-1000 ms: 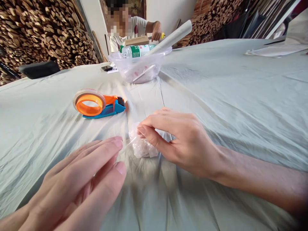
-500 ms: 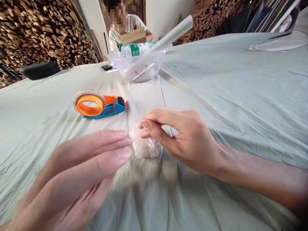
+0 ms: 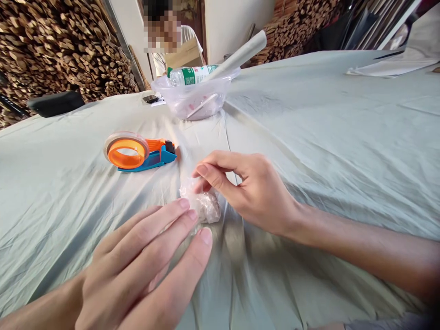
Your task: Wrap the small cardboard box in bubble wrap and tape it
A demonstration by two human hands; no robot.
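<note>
Plastic bundle (image 3: pixel 209 208): lies on cloth-covered counter (image 3: pixel 326 119), about mid-view, between both hands; clear, crumpled, compact.
Bundle axis: short, slants upper left to lower right; spreads loose at upper left, lumps up at lower right.
Left hand (image 3: pixel 137 266): extends from lower left; reaches with fingertips to near-left edge of bundle; keeps thumb parted from fingers, medium gap; contact with plastic unclear.
Right hand (image 3: pixel 249 192): extends from right; curls over upper part of bundle; holds thumb and index close, narrow; cannot tell if pinching any film.
Tape dispenser (image 3: pixel 141 156): sits left of and beyond bundle, well apart from both hands; orange and blue, long axis roughly sideways; points roll end left, black-topped end right.
Basin (image 3: pixel 176 103): stands farther back on counter, translucent; holds bottle, pale roll, thin white stick, plus reddish-marked contents too unclear to name.
Bottle (image 3: pixel 192 75): lies sideways at basin top; points green cap left.
Pale roll (image 3: pixel 240 56): leans out over rim, tilted up to right.
White stick (image 3: pixel 202 107): slants inside basin, low end left.
Cardboard box (image 3: pixel 184 55): shows behind basin, in front of co-worker (image 3: pixel 188 33).
</note>
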